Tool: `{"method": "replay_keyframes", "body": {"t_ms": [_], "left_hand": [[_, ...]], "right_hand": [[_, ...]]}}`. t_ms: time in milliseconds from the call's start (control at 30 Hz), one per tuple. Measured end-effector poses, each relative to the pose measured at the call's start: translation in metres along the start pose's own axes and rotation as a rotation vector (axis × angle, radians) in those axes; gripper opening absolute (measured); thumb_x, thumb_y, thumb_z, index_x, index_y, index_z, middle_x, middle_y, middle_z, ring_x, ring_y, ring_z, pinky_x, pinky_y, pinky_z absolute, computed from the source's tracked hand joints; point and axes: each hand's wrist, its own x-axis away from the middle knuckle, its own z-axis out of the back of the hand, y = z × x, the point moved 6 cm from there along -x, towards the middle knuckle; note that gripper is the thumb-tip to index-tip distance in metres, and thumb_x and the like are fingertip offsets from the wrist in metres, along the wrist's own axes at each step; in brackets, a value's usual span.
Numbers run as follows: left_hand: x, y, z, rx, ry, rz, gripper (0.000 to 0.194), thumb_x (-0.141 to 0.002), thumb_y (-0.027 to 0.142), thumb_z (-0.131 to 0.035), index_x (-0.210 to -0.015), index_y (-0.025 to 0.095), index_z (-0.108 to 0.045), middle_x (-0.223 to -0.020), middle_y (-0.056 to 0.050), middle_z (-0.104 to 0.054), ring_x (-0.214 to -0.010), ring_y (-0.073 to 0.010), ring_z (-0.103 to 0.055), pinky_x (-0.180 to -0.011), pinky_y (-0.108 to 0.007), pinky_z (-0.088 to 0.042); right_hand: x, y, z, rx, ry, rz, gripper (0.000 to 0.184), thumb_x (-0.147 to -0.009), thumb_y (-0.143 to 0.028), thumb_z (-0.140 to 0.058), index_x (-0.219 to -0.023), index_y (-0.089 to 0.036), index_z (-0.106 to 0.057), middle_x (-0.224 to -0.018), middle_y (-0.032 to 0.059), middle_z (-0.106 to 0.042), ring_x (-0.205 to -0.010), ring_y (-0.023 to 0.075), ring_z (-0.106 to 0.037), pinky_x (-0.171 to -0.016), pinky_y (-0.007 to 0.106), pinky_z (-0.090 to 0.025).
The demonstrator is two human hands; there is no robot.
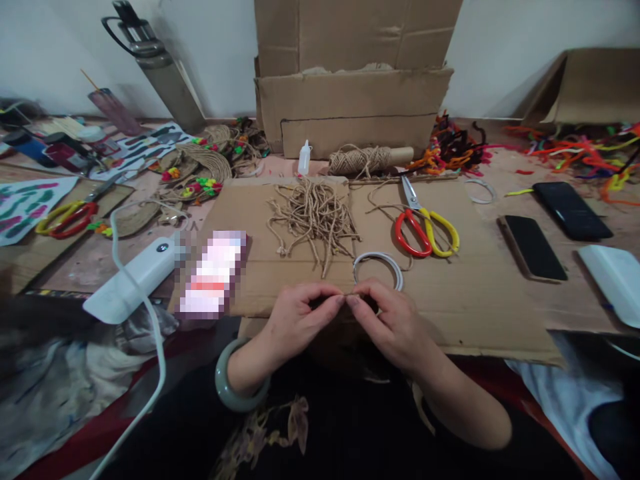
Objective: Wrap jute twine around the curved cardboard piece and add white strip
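My left hand [305, 313] and my right hand [390, 320] meet at the cardboard's front edge, thumbs and forefingers pinched together. Between their tips shows a small brown bit that looks like jute twine [353, 295]; most of it is hidden by the fingers. Just beyond my right hand lies a pale ring [399, 270], partly covered by it. Farther back, a tangled heap of short knotted twine pieces [317, 217] rests on the cardboard sheet [470, 287]. Scissors with red and yellow handles [425, 230] lie to its right, blades pointing away.
A glue bottle [305, 159] and a twine roll [367, 160] stand and lie behind the heap. At left are a lit phone [213, 273], a white cabled device [133, 280] and a second pair of scissors [75, 213]. Two dark phones [535, 247] lie at right, near colourful yarn [575, 157].
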Motion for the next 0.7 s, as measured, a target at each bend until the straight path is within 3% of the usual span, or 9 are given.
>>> {"method": "replay_keyframes", "body": {"t_ms": [333, 533, 700], "left_hand": [[0.001, -0.004, -0.002, 0.025, -0.021, 0.046, 0.021, -0.082, 0.027, -0.053, -0.080, 0.014, -0.070, -0.071, -0.003, -0.071, -0.066, -0.0120, -0.063, -0.062, -0.020, -0.048], [0.001, -0.011, 0.003, 0.105, -0.035, 0.112, 0.029, -0.082, 0.035, -0.054, -0.098, 0.015, -0.069, -0.087, -0.006, -0.072, -0.076, -0.0150, -0.063, -0.066, -0.023, -0.048], [0.001, -0.015, 0.004, 0.117, -0.035, 0.164, 0.033, -0.084, 0.040, -0.051, -0.093, 0.015, -0.070, -0.072, -0.004, -0.067, -0.064, -0.0126, -0.057, -0.058, -0.021, -0.044]], "right_hand": [[0.000, 0.004, -0.005, -0.122, -0.036, -0.049, 0.019, -0.089, -0.026, -0.043, -0.079, -0.017, -0.056, -0.065, -0.0012, -0.057, -0.059, 0.0100, -0.053, -0.057, 0.022, -0.039], [-0.002, 0.021, 0.000, -0.302, 0.003, -0.175, 0.022, -0.090, -0.032, -0.043, -0.075, -0.019, -0.054, -0.062, -0.0031, -0.051, -0.058, 0.0095, -0.049, -0.055, 0.021, -0.038], [-0.001, 0.034, 0.001, -0.413, 0.074, -0.212, 0.025, -0.090, -0.037, -0.044, -0.074, -0.020, -0.052, -0.062, -0.0040, -0.046, -0.057, 0.0094, -0.046, -0.054, 0.022, -0.038]]}}
